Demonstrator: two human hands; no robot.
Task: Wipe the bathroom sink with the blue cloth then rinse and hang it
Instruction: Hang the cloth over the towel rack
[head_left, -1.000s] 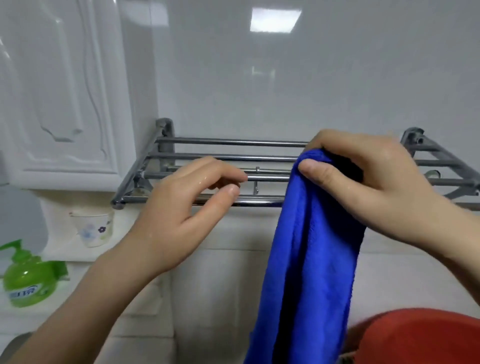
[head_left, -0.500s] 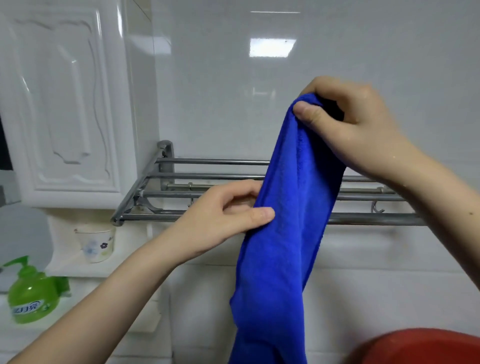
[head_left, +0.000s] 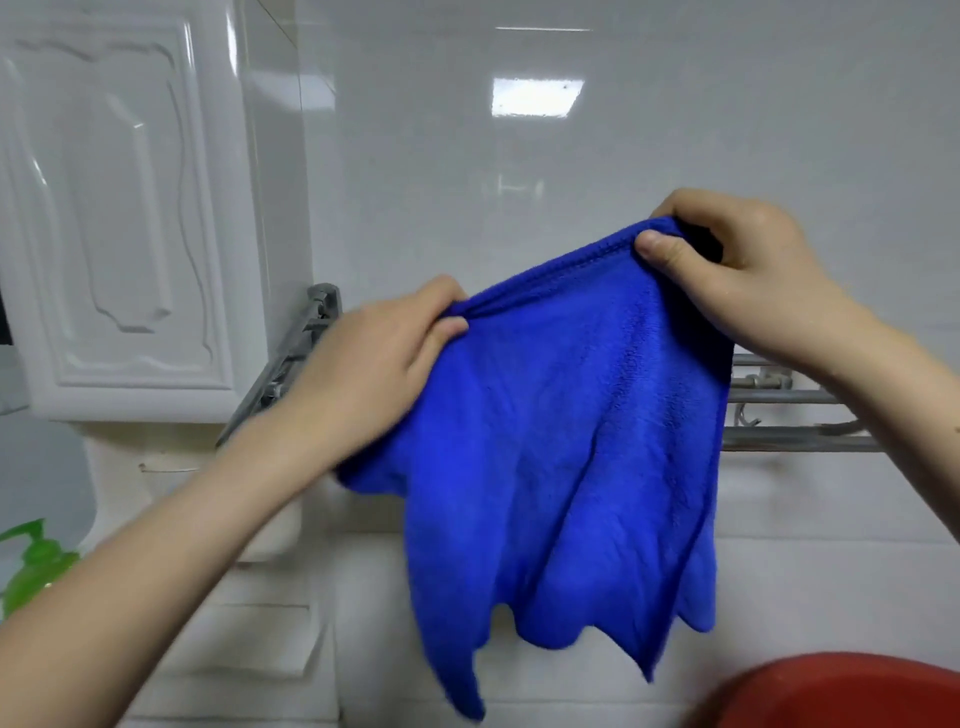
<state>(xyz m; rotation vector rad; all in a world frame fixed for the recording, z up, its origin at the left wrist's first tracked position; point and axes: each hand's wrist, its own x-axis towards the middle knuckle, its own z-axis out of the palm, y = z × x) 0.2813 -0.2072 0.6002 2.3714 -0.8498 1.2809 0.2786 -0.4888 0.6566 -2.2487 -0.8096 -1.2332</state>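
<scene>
The blue cloth (head_left: 561, 467) hangs spread out in front of the white tiled wall, held by its top edge. My left hand (head_left: 374, 364) pinches the left end of that edge. My right hand (head_left: 737, 270) pinches the right end, a little higher. Behind the cloth runs a metal towel rack (head_left: 795, 441), with its bars showing at the right and its bracket at the left; the cloth hides the middle. The cloth hangs in front of the rack and I cannot tell whether it touches the bars. The sink is out of view.
A white cabinet door (head_left: 119, 208) is at the upper left. A green soap pump bottle (head_left: 31, 566) stands at the lower left. A red basin (head_left: 841, 691) fills the lower right corner.
My left hand took hold of the cloth's top edge and pulled it left, so the bunched cloth is now spread wide. My right hand came down somewhat and moved to the right.
</scene>
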